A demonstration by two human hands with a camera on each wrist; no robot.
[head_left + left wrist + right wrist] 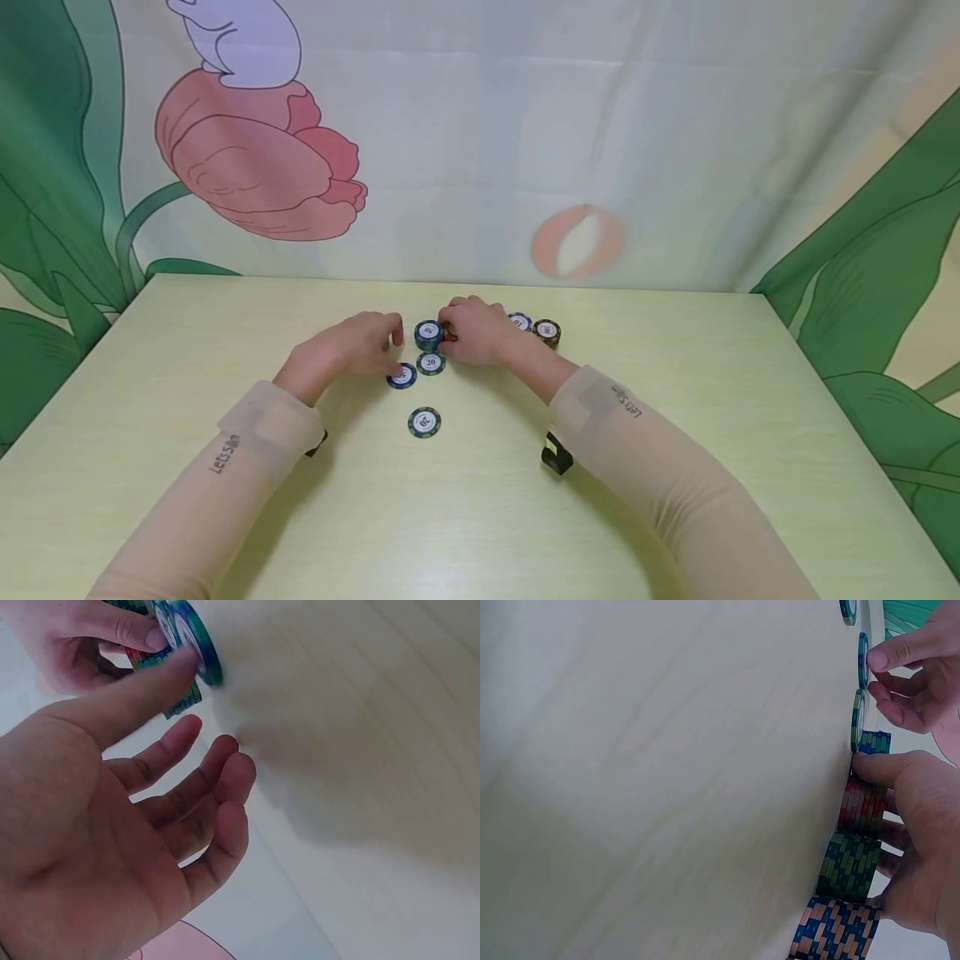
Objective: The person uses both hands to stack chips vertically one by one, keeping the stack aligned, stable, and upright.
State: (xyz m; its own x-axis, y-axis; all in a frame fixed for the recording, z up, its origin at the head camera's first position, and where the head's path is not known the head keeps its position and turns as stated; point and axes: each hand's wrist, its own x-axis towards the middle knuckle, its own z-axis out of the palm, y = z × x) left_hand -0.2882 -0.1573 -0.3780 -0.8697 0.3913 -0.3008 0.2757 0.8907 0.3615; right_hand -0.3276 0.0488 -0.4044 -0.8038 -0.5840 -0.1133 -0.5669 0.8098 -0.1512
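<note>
My left hand [348, 343] has its thumb tip on a flat blue poker chip [405, 381], the other fingers loosely bent and apart from it. In the head view my right hand [480, 331] reaches over the row of chip stacks. Its thumb and fingers curl round a stack of red poker chips [861, 806], thumb in front, other fingers behind and partly hidden. Close by the fingertips, on the left, stands a blue chip stack [429, 332]. A chip marked 20 [431, 363] lies before it.
Another chip marked 20 [424, 422] lies nearer on the pale table [450, 517]. Right of the red stack stand a green chip stack [847, 866] and a blue and orange one [836, 930]. A printed curtain [450, 167] hangs behind the table's far edge.
</note>
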